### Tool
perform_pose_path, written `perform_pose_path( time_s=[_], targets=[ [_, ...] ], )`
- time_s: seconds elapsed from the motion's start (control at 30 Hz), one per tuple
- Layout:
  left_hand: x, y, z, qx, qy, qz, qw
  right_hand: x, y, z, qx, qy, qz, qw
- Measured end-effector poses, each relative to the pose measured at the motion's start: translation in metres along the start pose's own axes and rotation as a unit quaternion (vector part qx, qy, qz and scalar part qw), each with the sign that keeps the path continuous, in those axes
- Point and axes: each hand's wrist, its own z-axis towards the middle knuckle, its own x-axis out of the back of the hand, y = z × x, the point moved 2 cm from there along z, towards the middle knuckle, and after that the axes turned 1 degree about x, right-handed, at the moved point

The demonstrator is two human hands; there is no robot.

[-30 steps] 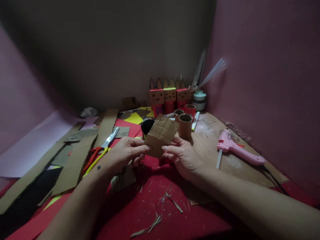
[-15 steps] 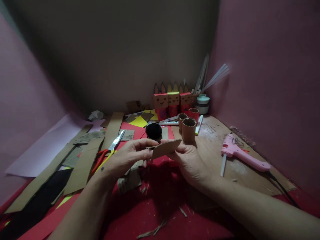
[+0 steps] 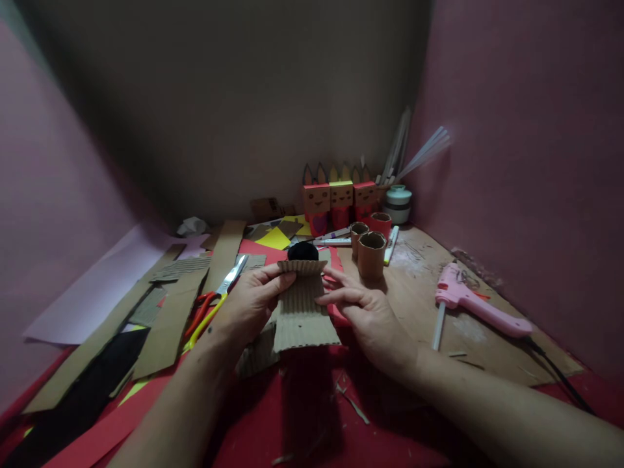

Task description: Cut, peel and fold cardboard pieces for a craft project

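My left hand (image 3: 258, 292) pinches the upper left edge of a strip of corrugated cardboard (image 3: 305, 305). The ridges face me, and the top end curls over in a fold. At the strip's right edge, my right hand (image 3: 375, 318) has its fingers stretched and apart, the tips at or touching the edge; no grip shows. Just behind the strip sits a dark round object (image 3: 303, 251), partly hidden. Scissors (image 3: 210, 305) with red and yellow handles lie beside my left wrist.
A pink glue gun (image 3: 480, 305) rests on a board at the right, its cord trailing off. Cardboard tubes (image 3: 372, 257) stand near the centre, with box-headed figures (image 3: 316, 198) behind them. Cardboard strips (image 3: 170, 325) and coloured paper cover the left. Walls close in both sides.
The cardboard was seen nearly edge-on between both hands; now it is turned with its ridged face towards me. My right hand's fingers have loosened and spread. The view has shifted slightly.
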Motion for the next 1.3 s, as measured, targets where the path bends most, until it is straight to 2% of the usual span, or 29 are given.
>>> perform_pose_path(
  time_s=[0.13,0.27,0.37,0.43,0.53,0.6,0.73,0.93,1.1,1.2,1.3],
  targets=[
    [-0.002,0.002,-0.002,-0.022,0.028,0.054,0.998,-0.001,0.000,-0.001,-0.088,-0.011,0.087,0.992],
    [-0.007,0.006,-0.007,-0.047,0.058,0.126,0.989,-0.005,0.006,-0.002,-0.151,-0.013,0.198,0.968],
    [-0.009,0.008,-0.008,-0.054,0.070,0.137,0.987,-0.007,0.006,0.000,-0.160,-0.011,0.251,0.955],
    [-0.008,0.006,-0.006,-0.043,0.077,0.106,0.991,-0.007,0.003,0.000,-0.155,-0.015,0.282,0.947],
    [-0.004,0.002,-0.003,-0.024,0.097,0.047,0.994,-0.008,-0.001,-0.002,-0.146,-0.080,0.312,0.935],
    [-0.002,0.001,-0.001,-0.023,0.110,0.044,0.993,-0.009,0.001,-0.003,-0.138,-0.117,0.294,0.939],
    [-0.004,0.003,-0.003,-0.020,0.116,0.093,0.989,-0.009,0.009,-0.002,-0.126,-0.076,0.201,0.968],
    [-0.011,-0.002,-0.006,-0.014,0.006,0.114,0.993,-0.008,0.011,0.003,-0.128,0.011,0.185,0.974],
    [-0.013,-0.004,-0.007,-0.010,-0.034,0.094,0.995,-0.005,0.014,0.004,-0.146,0.054,0.187,0.970],
    [-0.018,0.000,-0.009,-0.028,-0.025,0.160,0.986,-0.003,0.014,0.005,-0.148,0.051,0.178,0.972],
    [-0.021,0.004,-0.011,-0.032,0.011,0.226,0.974,-0.004,0.014,0.004,-0.156,0.008,0.173,0.973]
  ],
)
